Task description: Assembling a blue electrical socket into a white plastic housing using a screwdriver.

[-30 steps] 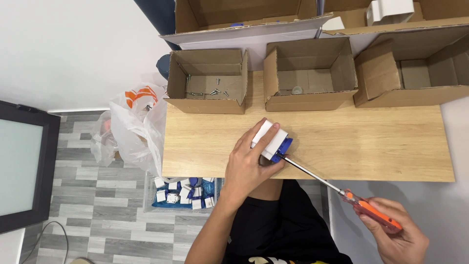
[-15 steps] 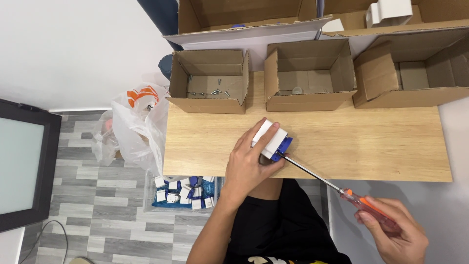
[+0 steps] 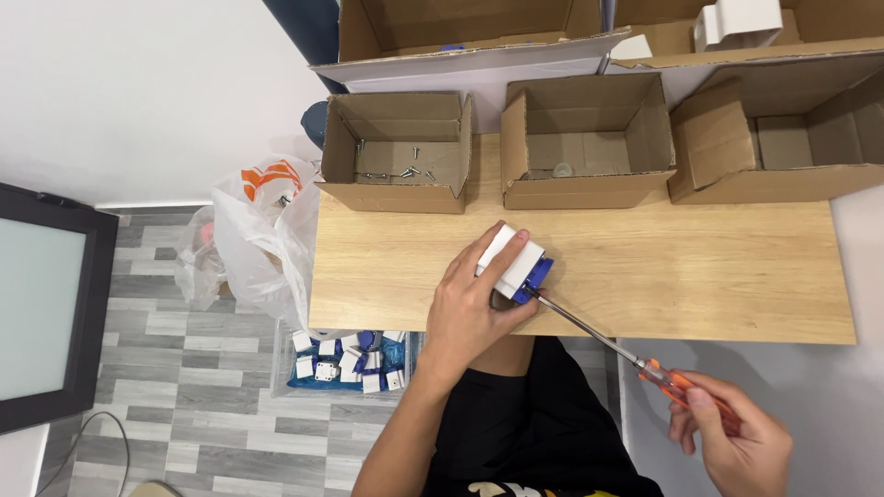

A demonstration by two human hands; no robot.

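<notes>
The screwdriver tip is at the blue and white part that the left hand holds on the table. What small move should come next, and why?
Probably turn the screwdriver in place. Its tip already meets the blue edge of the white and blue part, the left hand pins that part on the wooden table, and the right hand grips the orange handle. Loose screws in the left cardboard box suggest unscrewing.

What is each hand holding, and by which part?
The left hand clamps the white and blue block from above on the wooden table. The right hand grips the screwdriver by its orange handle.
</notes>
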